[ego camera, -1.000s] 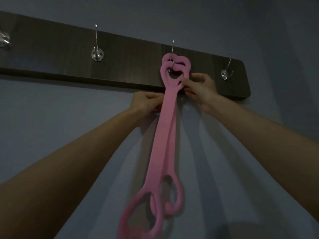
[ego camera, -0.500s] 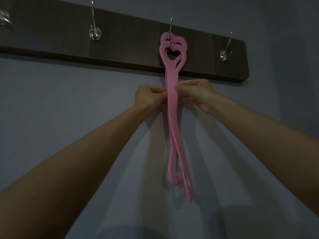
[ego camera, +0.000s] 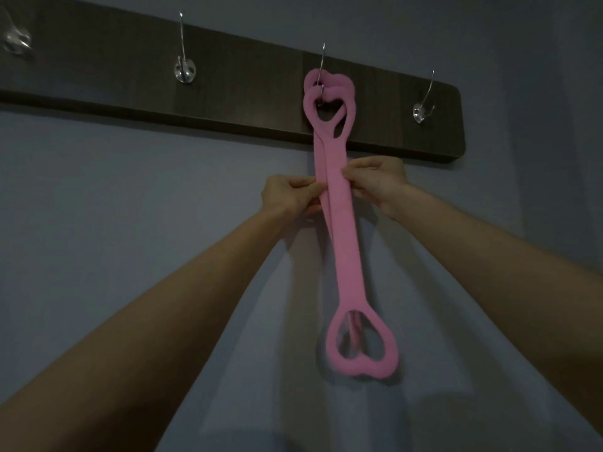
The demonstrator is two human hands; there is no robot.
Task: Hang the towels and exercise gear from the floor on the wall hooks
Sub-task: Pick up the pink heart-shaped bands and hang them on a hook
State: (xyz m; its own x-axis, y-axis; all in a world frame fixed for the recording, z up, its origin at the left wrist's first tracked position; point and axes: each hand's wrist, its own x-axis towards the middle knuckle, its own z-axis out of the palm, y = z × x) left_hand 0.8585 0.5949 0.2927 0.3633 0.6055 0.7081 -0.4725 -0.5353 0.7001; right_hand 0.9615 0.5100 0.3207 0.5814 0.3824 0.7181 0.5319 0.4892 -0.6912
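Band: A pink resistance band [ego camera: 343, 243] with heart-shaped handles hangs from a metal wall hook [ego camera: 323, 58], the third hook from the left on the rail.
Upper handles: Two heart loops [ego camera: 346, 93] overlap on that hook, lying against the board.
Straps: Two flat pink straps run down the wall together from the loops, one partly behind the other.
Lower handle: One heart loop [ego camera: 388, 347] dangles at the bottom, point upward; a thin strip of pink shows through its opening.
Left hand: The left hand [ego camera: 288, 195] pinches the left edge of the straps just below the rail, fingers curled onto the band.
Right hand: The right hand [ego camera: 380, 185] pinches the right edge at about the same height, thumb and fingertips closed on the strap.
Rail: A dark wooden board [ego camera: 248, 79] crosses the wall above both hands.
Other hooks: One metal hook [ego camera: 184, 65] stands to the left, another [ego camera: 423, 109] near the board's right end; a blurred fitting [ego camera: 14, 42] sits at the far left edge.
Wall: A grey-blue wall [ego camera: 130, 197] in dim light carries the arms' shadows.
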